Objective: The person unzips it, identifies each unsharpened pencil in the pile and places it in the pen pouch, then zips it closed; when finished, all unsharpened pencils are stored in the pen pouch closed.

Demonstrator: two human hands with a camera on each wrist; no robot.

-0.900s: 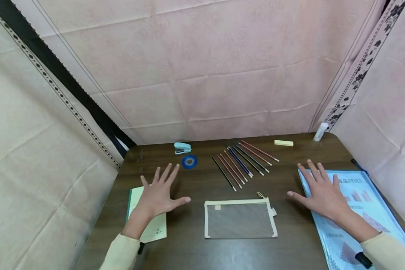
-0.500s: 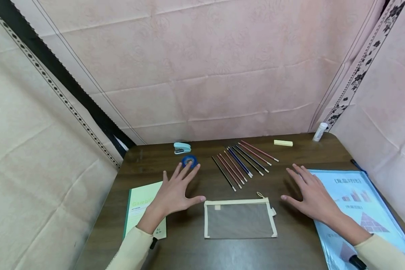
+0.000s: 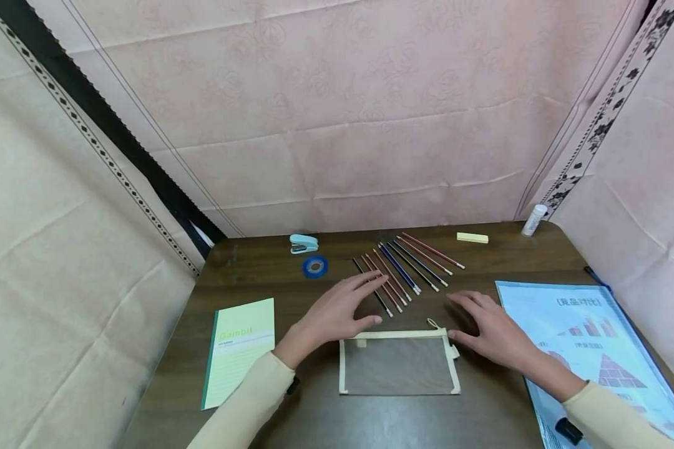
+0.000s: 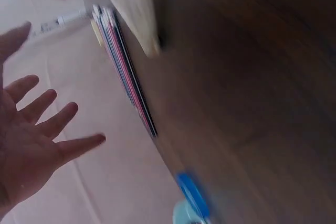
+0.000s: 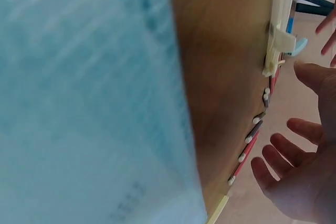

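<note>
My left hand [image 3: 339, 312] hovers by the upper left corner of a grey mesh zip pouch [image 3: 399, 368] with cream edging, its fingertips overlapping the nearest pencils [image 3: 395, 274] in the head view. Its fingers are spread and hold nothing, as the left wrist view also shows. On the other side, my right hand [image 3: 491, 327] is at the pouch's upper right corner, thumb near the zip end, fingers relaxed and holding nothing. The pencils, dark, red and blue with white ends, lie fanned side by side behind the pouch.
A green notebook [image 3: 241, 349] lies at the left and a blue document folder [image 3: 590, 337] at the right. Along the back are a light blue stapler [image 3: 303, 243], a blue tape roll [image 3: 315, 267], a pale yellow strip [image 3: 472, 237] and a white glue stick [image 3: 534, 220].
Both hands have moved inward toward the pouch and pencils, the left one going right from over the notebook, the right one going left off the folder. The objects have stayed put.
</note>
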